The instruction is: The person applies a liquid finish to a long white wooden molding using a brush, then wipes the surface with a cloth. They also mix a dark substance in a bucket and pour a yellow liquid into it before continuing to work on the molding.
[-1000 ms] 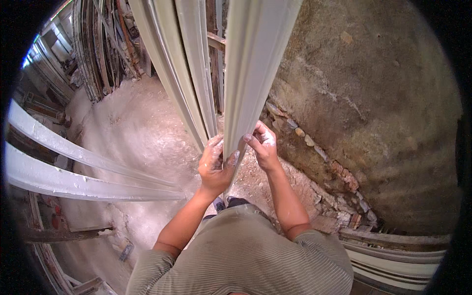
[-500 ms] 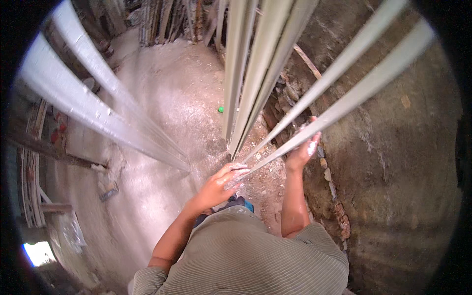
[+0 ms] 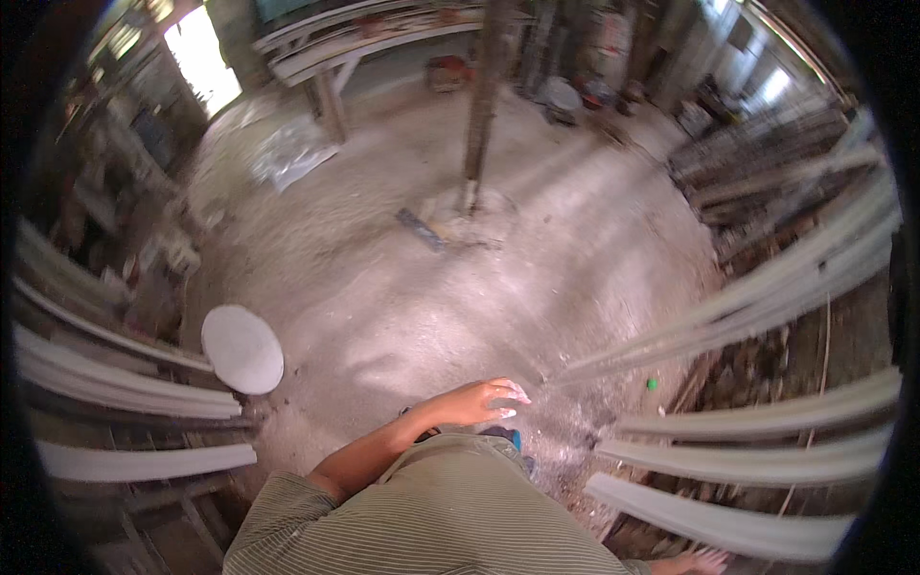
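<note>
My left hand (image 3: 472,401) hangs in front of my body over the dusty floor, holding nothing. Its fingers are bent but apart from the thumb, and white stuff coats the tips. At the lower right edge, my right hand (image 3: 701,562) is spread, with its fingers stretched out and nothing visible in it. It is nearest to a long pale moulding strip (image 3: 719,517), just below it in the picture; whether they touch I cannot tell. Two more pale strips (image 3: 747,462) lean alongside, with further long strips (image 3: 747,321) beyond them.
On the left lean more pale strips (image 3: 125,383), beside a round white disc (image 3: 242,350). A wooden post (image 3: 479,125) rises from the floor ahead, a flat dark tool (image 3: 420,230) lying near its foot. Behind stands a wooden bench (image 3: 331,59). A small green ball (image 3: 652,384) lies at right.
My view has swung to the left, bringing the bench and post in. Both hands were at a pale strip; my left has come off it and my right is now low at the edge.
</note>
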Action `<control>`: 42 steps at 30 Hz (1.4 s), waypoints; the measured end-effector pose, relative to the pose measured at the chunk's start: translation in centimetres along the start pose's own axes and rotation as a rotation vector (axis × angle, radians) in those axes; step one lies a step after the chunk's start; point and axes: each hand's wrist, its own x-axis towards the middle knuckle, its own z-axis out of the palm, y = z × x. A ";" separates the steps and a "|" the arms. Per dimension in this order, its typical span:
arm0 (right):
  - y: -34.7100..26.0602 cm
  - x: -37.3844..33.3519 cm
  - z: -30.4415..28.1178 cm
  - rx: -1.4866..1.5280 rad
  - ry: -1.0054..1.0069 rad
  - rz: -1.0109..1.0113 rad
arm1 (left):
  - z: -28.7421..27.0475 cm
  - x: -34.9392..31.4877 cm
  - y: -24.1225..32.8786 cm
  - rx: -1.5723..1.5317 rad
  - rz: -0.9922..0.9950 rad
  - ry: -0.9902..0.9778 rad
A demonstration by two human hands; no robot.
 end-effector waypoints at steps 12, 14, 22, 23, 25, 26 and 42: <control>4.3 -55.0 24.5 -0.349 -1.266 0.163 | -31.2 -23.9 -11.4 -0.266 -0.230 0.795; 6.1 -64.0 27.6 -0.414 -1.423 0.255 | -37.4 -28.1 -14.9 -0.240 -0.235 0.878; 12.1 -97.7 43.1 -0.503 -1.756 0.689 | -50.6 -55.0 -31.2 -0.215 -0.947 1.384; 14.0 -109.2 46.8 -0.579 -1.852 0.646 | -47.4 -61.3 -34.4 -0.103 -1.024 1.488; 14.1 -126.6 55.1 -0.611 -1.867 0.546 | -46.1 -68.1 -40.8 -0.531 -1.002 1.769; 9.0 -137.3 56.5 -0.594 -1.990 0.318 | -44.6 -72.6 -41.8 -0.674 -1.169 1.888; -7.0 -185.0 63.0 -0.496 -2.724 -1.009 | -86.9 -83.0 -58.5 -1.042 -1.248 1.692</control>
